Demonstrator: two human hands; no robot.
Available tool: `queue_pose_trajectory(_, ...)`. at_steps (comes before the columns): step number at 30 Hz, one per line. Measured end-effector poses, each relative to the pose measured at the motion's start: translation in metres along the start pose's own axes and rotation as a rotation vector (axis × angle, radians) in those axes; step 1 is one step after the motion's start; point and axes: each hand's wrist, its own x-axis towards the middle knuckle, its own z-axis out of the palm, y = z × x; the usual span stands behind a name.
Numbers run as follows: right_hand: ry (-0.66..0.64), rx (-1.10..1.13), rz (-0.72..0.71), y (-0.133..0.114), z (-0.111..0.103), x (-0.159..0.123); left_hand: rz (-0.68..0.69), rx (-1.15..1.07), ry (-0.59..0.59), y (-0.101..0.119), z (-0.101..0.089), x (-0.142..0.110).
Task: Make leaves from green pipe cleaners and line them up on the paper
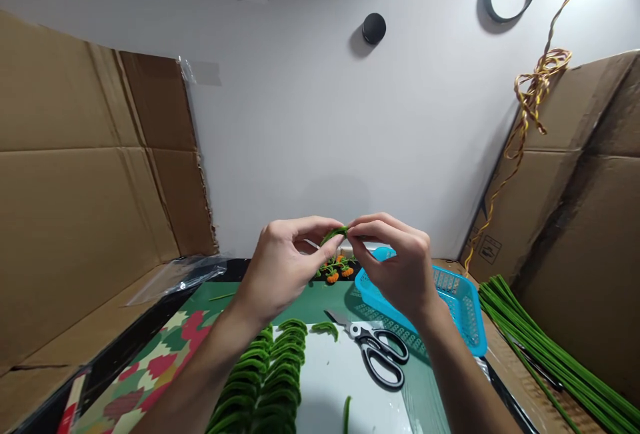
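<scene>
My left hand [280, 264] and my right hand [400, 261] meet in mid-air, pinching a short green pipe cleaner piece [334, 233] between their fingertips. The piece looks bent into a small leaf-like shape, partly covered by the fingers. Beneath my hands, a white board [325, 381] carries two columns of curved green pipe cleaner pieces [283, 374]. One separate curved piece [326, 329] lies near the board's far edge, and a straight short piece [347, 414] is close to the front. Grey-and-black scissors [383, 354] rest with slightly parted blades on the board's right side.
A blue plastic basket [470, 317] stands at the right behind my forearm. Orange flowers with green stems [334, 277] lie at the back. Long green pipe cleaners [545, 354] are bundled at far right. Cardboard walls [75, 174] flank the green mat [230, 294].
</scene>
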Motion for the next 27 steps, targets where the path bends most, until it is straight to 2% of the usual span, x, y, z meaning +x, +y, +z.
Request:
queue_pose_trajectory(7, -0.097, 0.064, 0.063, 0.006, 0.001, -0.001, -0.061, 0.026, -0.035, -0.011, -0.001, 0.0)
queue_pose_trajectory(11, -0.22, 0.063, 0.117, 0.004, -0.001, 0.0, -0.077, 0.083, -0.065, -0.013, -0.002, 0.004)
queue_pose_trajectory(13, -0.289, 0.049, 0.16, 0.003, -0.003, 0.0, -0.106, 0.195, -0.173, -0.018, -0.003, 0.006)
queue_pose_trajectory(16, -0.358, -0.034, 0.201, 0.003, -0.006, 0.001, -0.151, 0.384, -0.435, -0.03, -0.005, 0.004)
queue_pose_trajectory(20, -0.373, -0.118, 0.211, 0.007, -0.013, 0.003, -0.194, 0.418, -0.789, -0.051, 0.001, -0.005)
queue_pose_trajectory(22, -0.358, -0.134, 0.215, 0.009, -0.018, 0.003, -0.225, 0.451, -0.864, -0.062, 0.009, -0.009)
queue_pose_trajectory(27, -0.303, -0.174, 0.219, 0.012, -0.032, 0.005, -0.253, 0.54, -0.873, -0.083, 0.036, -0.017)
